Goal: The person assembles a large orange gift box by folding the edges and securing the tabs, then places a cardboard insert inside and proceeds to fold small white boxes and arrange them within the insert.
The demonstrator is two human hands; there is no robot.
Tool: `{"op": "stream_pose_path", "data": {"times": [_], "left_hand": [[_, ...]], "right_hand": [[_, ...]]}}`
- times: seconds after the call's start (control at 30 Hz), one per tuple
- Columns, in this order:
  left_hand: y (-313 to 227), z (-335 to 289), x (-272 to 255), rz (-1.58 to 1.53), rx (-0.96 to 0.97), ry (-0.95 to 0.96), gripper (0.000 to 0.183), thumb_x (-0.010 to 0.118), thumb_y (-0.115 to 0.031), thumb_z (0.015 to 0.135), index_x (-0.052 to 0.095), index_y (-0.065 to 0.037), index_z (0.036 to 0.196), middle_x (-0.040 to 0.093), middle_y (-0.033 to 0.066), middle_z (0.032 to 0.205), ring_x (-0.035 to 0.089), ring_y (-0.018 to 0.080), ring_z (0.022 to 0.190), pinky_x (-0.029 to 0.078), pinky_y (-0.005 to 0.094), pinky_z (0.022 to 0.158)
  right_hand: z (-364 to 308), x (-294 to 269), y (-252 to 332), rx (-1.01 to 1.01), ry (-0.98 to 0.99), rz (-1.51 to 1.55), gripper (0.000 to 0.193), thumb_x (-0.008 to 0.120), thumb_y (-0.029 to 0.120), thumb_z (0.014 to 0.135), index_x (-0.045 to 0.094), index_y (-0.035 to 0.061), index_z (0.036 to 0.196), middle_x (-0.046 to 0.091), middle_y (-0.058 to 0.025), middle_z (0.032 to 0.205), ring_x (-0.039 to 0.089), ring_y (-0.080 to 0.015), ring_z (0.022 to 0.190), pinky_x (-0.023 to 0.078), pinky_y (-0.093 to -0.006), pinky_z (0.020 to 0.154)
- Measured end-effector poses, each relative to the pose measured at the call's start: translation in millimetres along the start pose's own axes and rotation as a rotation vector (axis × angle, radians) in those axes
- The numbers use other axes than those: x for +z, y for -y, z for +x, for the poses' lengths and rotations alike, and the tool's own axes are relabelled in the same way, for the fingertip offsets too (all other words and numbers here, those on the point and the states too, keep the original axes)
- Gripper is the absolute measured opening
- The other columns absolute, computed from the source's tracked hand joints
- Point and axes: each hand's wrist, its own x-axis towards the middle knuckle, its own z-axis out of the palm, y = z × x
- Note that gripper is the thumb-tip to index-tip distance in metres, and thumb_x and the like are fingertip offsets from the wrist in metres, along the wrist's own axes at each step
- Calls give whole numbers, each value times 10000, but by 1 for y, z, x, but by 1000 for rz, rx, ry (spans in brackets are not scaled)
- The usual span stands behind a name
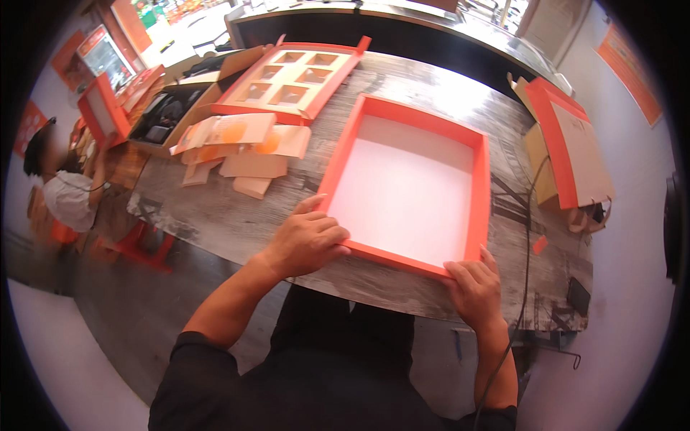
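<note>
A shallow rectangular orange box (480, 190) with a white inside floor rests on the table in front of me, slightly turned. Its near left corner is gripped by my left hand (305, 238), thumb against the wall and fingers curled over the rim. At the near right corner, my right hand (474, 289) pinches the rim in the same way. Both hands are closed on the box. Beyond my left hand lie loose cream cardboard pieces (253, 167) with orange prints. Behind them sits another orange box, fitted with a cream insert (293, 77) of several square compartments.
The grey wood-patterned table (208, 215) curves toward me. An open brown carton (212, 93) holds dark items at the left. Orange and brown boxes (557, 144) stand at the right, near a dark cable (528, 244). At far left, another person (68, 197) handles an orange box (104, 111).
</note>
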Motion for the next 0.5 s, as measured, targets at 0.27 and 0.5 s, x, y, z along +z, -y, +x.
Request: {"op": "stream_pose_path", "data": {"times": [0.27,0.5], "left_hand": [[-2,2,5,-66,3,-94,278,818,-358,888,714,-141,1026,732,6,926,714,219,941,389,518,1230],[-2,10,6,-136,17,-95,468,823,-454,887,706,-123,1197,730,20,1082,691,226,1100,375,524,1233]], "right_hand": [[-4,9,7,27,-96,-14,342,839,144,808,744,85,1132,729,-50,1023,689,-264,994,405,-561,1188],[-19,22,-7,35,-288,-15,460,821,353,894,692,54,1220,691,-132,1200,651,-341,1153,402,-579,1183]]}}
